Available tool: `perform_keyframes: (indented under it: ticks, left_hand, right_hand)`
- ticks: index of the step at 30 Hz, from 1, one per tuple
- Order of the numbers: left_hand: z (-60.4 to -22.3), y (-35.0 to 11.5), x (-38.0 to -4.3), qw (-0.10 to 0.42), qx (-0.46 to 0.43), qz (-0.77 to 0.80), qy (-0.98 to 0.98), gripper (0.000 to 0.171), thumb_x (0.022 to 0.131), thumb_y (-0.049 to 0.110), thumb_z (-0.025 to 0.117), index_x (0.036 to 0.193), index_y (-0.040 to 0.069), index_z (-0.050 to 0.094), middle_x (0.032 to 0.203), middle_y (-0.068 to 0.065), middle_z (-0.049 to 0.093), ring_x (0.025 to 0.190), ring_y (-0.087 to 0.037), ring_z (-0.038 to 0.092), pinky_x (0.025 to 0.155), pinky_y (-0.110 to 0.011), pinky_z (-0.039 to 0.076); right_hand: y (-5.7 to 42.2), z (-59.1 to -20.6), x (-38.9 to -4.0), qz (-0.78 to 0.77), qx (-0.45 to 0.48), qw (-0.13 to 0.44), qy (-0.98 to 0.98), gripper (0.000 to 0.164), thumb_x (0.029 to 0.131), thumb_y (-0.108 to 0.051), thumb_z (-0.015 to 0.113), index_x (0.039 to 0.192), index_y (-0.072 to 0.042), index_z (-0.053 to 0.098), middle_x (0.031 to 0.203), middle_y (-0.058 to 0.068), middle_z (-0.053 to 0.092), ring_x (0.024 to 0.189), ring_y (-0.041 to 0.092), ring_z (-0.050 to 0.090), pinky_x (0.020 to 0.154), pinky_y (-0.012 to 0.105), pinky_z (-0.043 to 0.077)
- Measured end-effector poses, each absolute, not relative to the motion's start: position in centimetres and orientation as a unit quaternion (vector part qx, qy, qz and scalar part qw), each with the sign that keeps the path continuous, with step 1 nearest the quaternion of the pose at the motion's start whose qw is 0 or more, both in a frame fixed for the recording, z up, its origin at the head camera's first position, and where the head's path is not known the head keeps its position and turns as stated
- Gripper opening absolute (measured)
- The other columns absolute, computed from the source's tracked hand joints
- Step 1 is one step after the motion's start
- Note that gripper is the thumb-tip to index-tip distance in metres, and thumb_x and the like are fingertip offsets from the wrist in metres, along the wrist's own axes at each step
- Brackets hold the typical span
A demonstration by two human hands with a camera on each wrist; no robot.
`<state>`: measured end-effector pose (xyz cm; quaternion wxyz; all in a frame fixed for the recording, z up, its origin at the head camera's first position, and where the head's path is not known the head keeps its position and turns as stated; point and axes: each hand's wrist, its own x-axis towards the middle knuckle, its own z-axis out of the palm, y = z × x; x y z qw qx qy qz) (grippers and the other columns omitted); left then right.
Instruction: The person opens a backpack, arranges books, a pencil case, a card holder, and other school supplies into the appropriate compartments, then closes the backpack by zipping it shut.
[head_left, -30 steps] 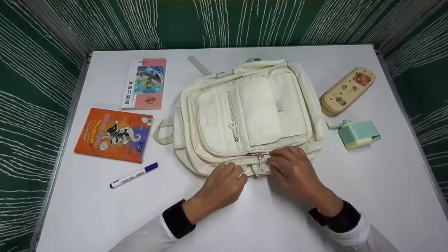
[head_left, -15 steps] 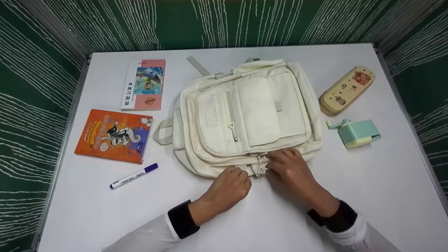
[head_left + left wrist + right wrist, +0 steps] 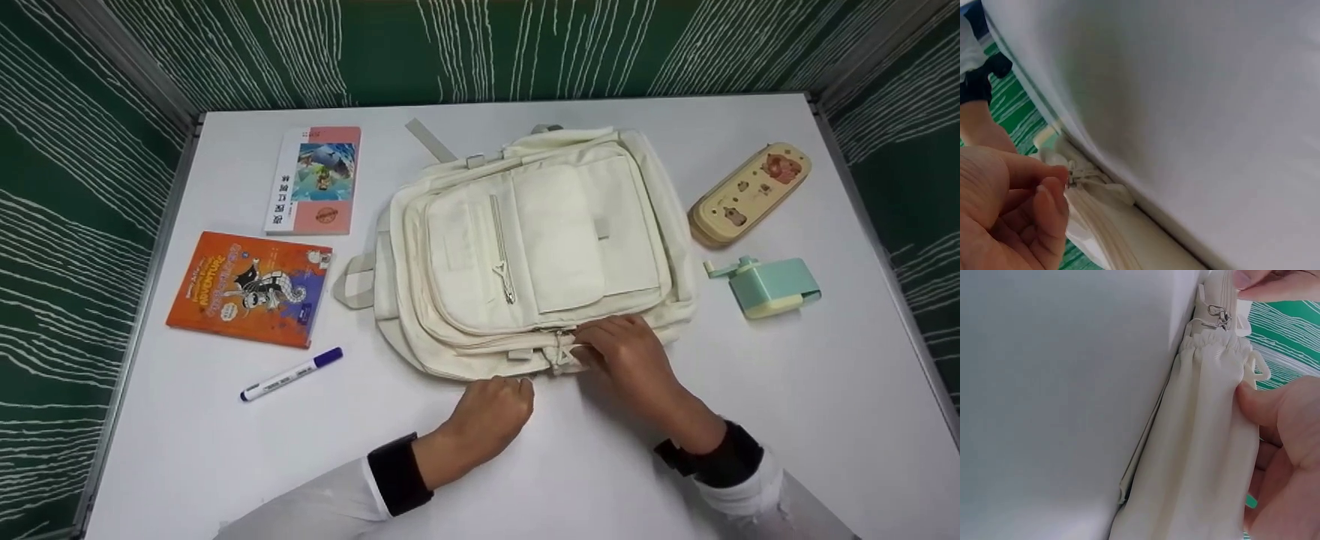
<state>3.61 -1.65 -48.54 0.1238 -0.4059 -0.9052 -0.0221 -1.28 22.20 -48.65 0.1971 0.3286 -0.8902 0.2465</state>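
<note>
A cream backpack (image 3: 555, 240) lies flat on the white table, front panel up. My right hand (image 3: 622, 360) grips its near side. In the right wrist view, the thumb (image 3: 1258, 405) presses the gathered side pocket (image 3: 1202, 427), with the other fingers curled behind it. Metal zipper pulls (image 3: 559, 352) hang just left of these fingers. My left hand (image 3: 491, 416) is at the bag's near edge, fingers curled. In the left wrist view its thumb and forefinger come close together beside the zipper (image 3: 1072, 179); I cannot tell if they pinch anything.
An orange comic book (image 3: 251, 289), a pink-and-white book (image 3: 315, 180) and a capped marker (image 3: 291, 374) lie left of the backpack. To its right are a yellow pencil case (image 3: 750, 195) and a green crank pencil sharpener (image 3: 772, 286). Green walls (image 3: 480, 52) border the table.
My left hand has slid right along the backpack's near edge and drawn back toward me, uncovering a tab there. My right hand stays at the bag's side, fingers shifting slightly by the zipper pulls.
</note>
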Motion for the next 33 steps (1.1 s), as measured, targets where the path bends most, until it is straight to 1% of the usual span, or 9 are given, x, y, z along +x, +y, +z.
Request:
perform_keyframes:
  ticks: [7, 11, 15, 18, 21, 25, 28, 30, 33]
  left_hand:
    - [-49.3, -0.5, 3.6, 0.112, -0.325, -0.035, -0.938, 0.021, 0.097, 0.021, 0.075, 0.079, 0.013, 0.068, 0.062, 0.001, 0.058, 0.054, -0.013, 0.064, 0.045, -0.026, 0.051]
    - [-49.2, 0.1, 3.8, 0.109, -0.287, -0.020, -0.952, 0.022, 0.099, 0.029, 0.073, 0.086, 0.012, 0.068, 0.061, 0.001, 0.063, 0.054, -0.012, 0.066, 0.044, -0.026, 0.050]
    - [-49.3, 0.5, 3.7, 0.098, -0.270, -0.018, -0.958, 0.027, 0.100, 0.033, 0.072, 0.082, 0.014, 0.065, 0.058, 0.002, 0.061, 0.051, -0.012, 0.065, 0.040, -0.026, 0.047]
    - [-49.4, 0.5, 3.1, 0.094, -0.285, -0.027, -0.954, 0.028, 0.099, 0.030, 0.073, 0.077, 0.016, 0.064, 0.057, 0.003, 0.058, 0.050, -0.013, 0.063, 0.039, -0.027, 0.046]
    - [-49.4, 0.3, 2.3, 0.104, -0.308, -0.020, -0.946, 0.029, 0.094, 0.023, 0.077, 0.069, 0.018, 0.063, 0.058, 0.004, 0.057, 0.050, -0.014, 0.062, 0.040, -0.028, 0.046]
    - [-49.3, 0.3, 1.4, 0.090, -0.280, -0.129, -0.947, 0.037, 0.090, 0.016, 0.076, 0.058, 0.018, 0.058, 0.054, 0.005, 0.058, 0.051, -0.014, 0.062, 0.043, -0.031, 0.048]
    - [-49.2, 0.3, 1.1, 0.064, -0.234, -0.259, -0.935, 0.045, 0.090, 0.011, 0.071, 0.051, 0.018, 0.050, 0.048, 0.007, 0.053, 0.051, -0.009, 0.054, 0.044, -0.029, 0.044]
    - [-49.2, 0.4, 1.2, 0.053, -0.222, -0.288, -0.930, 0.045, 0.086, 0.008, 0.069, 0.050, 0.019, 0.044, 0.047, 0.009, 0.045, 0.051, -0.006, 0.045, 0.044, -0.027, 0.040]
    - [-49.0, 0.4, 1.5, 0.053, -0.222, -0.282, -0.932, 0.040, 0.079, 0.005, 0.067, 0.053, 0.019, 0.040, 0.047, 0.009, 0.043, 0.050, -0.007, 0.044, 0.043, -0.027, 0.038]
  right_hand:
    - [22.2, -48.5, -1.5, 0.257, 0.318, 0.187, -0.893, 0.020, 0.078, 0.002, 0.086, 0.092, -0.006, 0.075, 0.090, 0.006, 0.077, 0.085, 0.027, 0.072, 0.074, 0.045, 0.049]
    - [22.3, -48.3, -1.5, 0.268, 0.312, 0.172, -0.895, 0.019, 0.080, 0.002, 0.086, 0.090, -0.009, 0.073, 0.084, 0.001, 0.073, 0.082, 0.023, 0.071, 0.073, 0.044, 0.048]
    - [22.3, -48.1, -1.5, 0.270, 0.309, 0.161, -0.897, 0.019, 0.082, 0.000, 0.086, 0.087, -0.011, 0.071, 0.081, -0.002, 0.071, 0.080, 0.020, 0.069, 0.072, 0.043, 0.047]
    - [22.4, -48.0, -1.5, 0.272, 0.309, 0.162, -0.897, 0.019, 0.081, 0.000, 0.086, 0.085, -0.011, 0.070, 0.081, -0.002, 0.072, 0.080, 0.021, 0.070, 0.072, 0.042, 0.046]
    - [22.5, -48.0, -1.5, 0.275, 0.311, 0.166, -0.895, 0.020, 0.079, 0.000, 0.087, 0.084, -0.011, 0.070, 0.082, -0.001, 0.072, 0.080, 0.021, 0.070, 0.072, 0.042, 0.046]
    - [22.6, -48.2, -1.5, 0.275, 0.315, 0.172, -0.892, 0.020, 0.078, 0.000, 0.087, 0.085, -0.011, 0.071, 0.085, 0.000, 0.074, 0.081, 0.022, 0.070, 0.073, 0.043, 0.046]
    - [22.6, -48.3, -1.5, 0.274, 0.317, 0.174, -0.891, 0.020, 0.079, -0.001, 0.087, 0.086, -0.010, 0.071, 0.085, 0.000, 0.074, 0.081, 0.022, 0.070, 0.073, 0.043, 0.046]
    - [22.6, -48.3, -1.5, 0.274, 0.316, 0.172, -0.892, 0.019, 0.079, -0.001, 0.087, 0.086, -0.011, 0.071, 0.085, 0.000, 0.074, 0.082, 0.022, 0.070, 0.073, 0.043, 0.046]
    - [22.6, -48.3, -1.5, 0.275, 0.314, 0.166, -0.893, 0.019, 0.080, -0.002, 0.086, 0.087, -0.010, 0.071, 0.086, 0.000, 0.074, 0.083, 0.022, 0.070, 0.074, 0.043, 0.046]
